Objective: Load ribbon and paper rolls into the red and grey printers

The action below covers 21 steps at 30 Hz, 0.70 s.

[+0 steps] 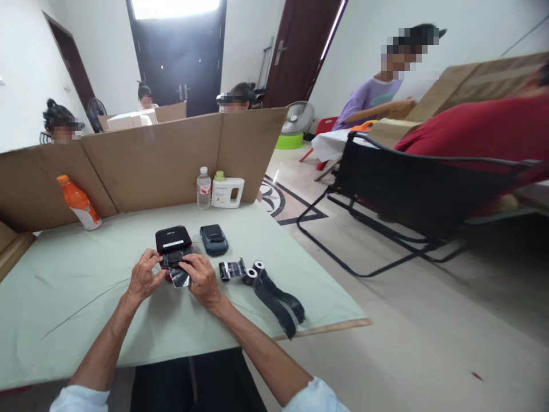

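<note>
A small black and red printer-like device (172, 239) lies on the table with its lid raised. My left hand (146, 277) grips its left side, fingertips at the edge and thumb near the front. Out of the front of the device hangs a strip of shiny black film (180, 277). My right hand (203, 280) has its fingers bent onto that film at the right side; the thumb is mostly hidden. Just behind and to the right lies a second, dark blue-grey device (214, 240), closed. Right of my right hand are a piece of black film (232, 270) and small rolls with black ribbon tails (274, 300).
A cardboard screen (167, 163) borders the table's far side. Before it stand an orange bottle (80, 203), a clear bottle (203, 189) and a white jug (227, 191). A black folding chair (412, 200) and other people are beyond the table (86, 320).
</note>
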Available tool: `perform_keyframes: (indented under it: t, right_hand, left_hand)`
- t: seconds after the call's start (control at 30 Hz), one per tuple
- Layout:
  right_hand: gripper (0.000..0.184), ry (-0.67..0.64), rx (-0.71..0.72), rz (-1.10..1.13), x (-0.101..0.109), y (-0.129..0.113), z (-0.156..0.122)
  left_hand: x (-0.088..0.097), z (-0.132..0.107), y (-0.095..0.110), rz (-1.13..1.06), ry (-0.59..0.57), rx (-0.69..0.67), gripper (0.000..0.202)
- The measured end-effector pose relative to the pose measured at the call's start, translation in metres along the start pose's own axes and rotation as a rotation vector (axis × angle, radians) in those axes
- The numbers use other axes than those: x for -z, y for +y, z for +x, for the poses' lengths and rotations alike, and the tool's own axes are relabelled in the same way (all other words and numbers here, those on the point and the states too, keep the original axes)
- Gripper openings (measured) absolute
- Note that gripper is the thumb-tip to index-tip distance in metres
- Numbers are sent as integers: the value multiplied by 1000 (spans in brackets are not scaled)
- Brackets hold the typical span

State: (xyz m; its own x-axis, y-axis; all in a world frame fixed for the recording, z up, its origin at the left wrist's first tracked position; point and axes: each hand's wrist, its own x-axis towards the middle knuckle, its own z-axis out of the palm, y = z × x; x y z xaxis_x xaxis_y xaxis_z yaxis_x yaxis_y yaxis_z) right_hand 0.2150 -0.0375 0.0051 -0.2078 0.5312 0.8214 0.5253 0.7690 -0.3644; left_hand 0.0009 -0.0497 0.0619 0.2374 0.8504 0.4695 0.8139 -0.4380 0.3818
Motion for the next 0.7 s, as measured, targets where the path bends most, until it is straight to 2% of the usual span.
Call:
perform_keyframes:
  t: [0.2, 0.27, 0.37, 0.47, 0.53, 0.63, 0.7]
  right_hand:
    - [30, -2, 8, 20, -2, 2, 1]
    - [34, -7, 14, 37, -2, 4, 1]
    - [38, -19, 13, 46, -2, 7, 2]
    - [37, -25, 14, 32, -1, 8, 4]
    - [37, -23, 25, 29, 1, 8, 5]
    - [37, -26, 36, 44, 4, 9, 4]
    - [38, -41, 30, 57, 6, 9, 5]
  left_hand:
    - [6, -6, -2, -62, -14, 43, 37]
    - [10, -3, -7, -125, -13, 38, 36]
    - [16, 15, -19, -186, -46, 22, 39]
    - [16, 42, -33, -203, -126, -8, 57]
    - [13, 56, -43, -225, -192, 42, 70]
    - [5, 63, -53, -304, -261, 145, 78]
    - [1, 58, -55, -325, -251, 159, 75]
